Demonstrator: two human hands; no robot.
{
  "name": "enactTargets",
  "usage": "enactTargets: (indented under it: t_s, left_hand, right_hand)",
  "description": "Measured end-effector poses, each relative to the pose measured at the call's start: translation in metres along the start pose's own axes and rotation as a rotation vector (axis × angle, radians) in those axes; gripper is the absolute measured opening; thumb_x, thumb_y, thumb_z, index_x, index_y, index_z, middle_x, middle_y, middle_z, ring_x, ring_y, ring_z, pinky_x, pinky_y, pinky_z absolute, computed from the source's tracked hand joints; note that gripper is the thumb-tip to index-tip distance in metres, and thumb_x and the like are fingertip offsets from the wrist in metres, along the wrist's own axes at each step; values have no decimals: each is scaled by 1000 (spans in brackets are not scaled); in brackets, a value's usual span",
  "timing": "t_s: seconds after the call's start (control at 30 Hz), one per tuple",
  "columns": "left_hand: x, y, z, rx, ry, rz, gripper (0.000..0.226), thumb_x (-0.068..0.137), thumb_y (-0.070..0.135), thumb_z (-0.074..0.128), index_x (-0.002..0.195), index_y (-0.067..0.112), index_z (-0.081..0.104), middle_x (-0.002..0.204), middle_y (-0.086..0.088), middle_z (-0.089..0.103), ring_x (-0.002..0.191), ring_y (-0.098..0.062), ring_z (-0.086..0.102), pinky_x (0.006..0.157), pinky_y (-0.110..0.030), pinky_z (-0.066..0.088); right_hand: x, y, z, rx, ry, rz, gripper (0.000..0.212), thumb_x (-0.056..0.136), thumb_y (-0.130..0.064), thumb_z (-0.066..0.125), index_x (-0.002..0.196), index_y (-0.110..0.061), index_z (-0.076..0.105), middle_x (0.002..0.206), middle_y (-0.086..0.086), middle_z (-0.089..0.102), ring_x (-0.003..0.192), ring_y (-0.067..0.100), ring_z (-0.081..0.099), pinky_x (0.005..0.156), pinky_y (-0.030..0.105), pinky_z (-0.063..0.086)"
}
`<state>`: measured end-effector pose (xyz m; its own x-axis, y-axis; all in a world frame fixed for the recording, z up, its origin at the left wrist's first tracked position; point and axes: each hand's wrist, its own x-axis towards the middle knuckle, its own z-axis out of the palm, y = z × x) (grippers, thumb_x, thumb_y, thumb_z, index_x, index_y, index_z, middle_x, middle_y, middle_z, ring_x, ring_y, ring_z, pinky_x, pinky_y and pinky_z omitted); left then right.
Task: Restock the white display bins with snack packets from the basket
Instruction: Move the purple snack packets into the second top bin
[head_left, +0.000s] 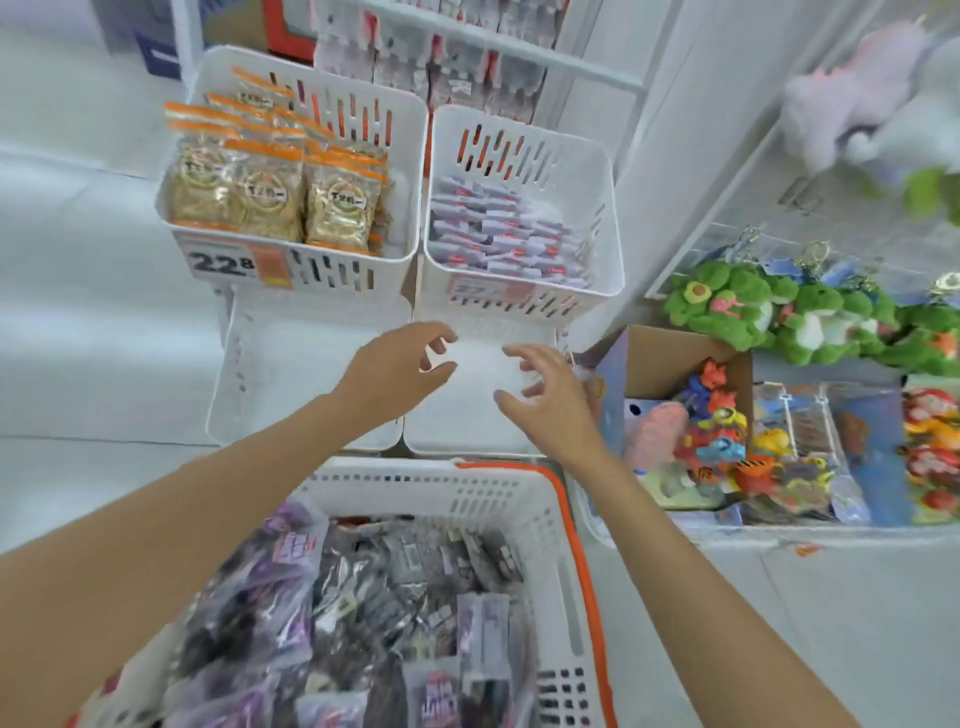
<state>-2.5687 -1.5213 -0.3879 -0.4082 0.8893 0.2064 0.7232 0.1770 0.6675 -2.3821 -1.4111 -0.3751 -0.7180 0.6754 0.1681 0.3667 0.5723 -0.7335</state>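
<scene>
Left hand (395, 364) and right hand (550, 400) hover with fingers (436, 332) spread, holding nothing; snack packets (363, 587) in the basket (395, 470) at 6 o'clock appear light, soft, slippery; pinch the sealed edges.

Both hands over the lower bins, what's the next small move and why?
Probably bring the right hand down to the basket and grip purple packets: it and the left hand seem to hold nothing above the lower right bin, which looks bare, while the basket is full.

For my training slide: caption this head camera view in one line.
Left hand and right hand, open, reach over a lower white display bin beyond the basket of snack packets.
</scene>
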Motion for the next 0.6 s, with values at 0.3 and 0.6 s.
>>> enactTargets:
  t_s: [0.3,0.6]
  left_hand:
    - [-156,-81,33,-13,-212,-279,39,93,29,65,130,25,54,120,5,57,83,-13,61,67,-21,49]
    - [-180,-54,70,-144,-383,-285,41,94,26,65,133,23,52,127,4,56,95,-17,63,73,-21,52]
  right_hand:
    - [-109,74,85,-346,-733,333,69,88,-30,73,147,-15,41,151,10,38,134,28,43,106,32,38]
    - [-171,126,94,-272,-541,524,9,87,-16,69,92,-14,62,94,0,58,93,24,55,78,34,43]
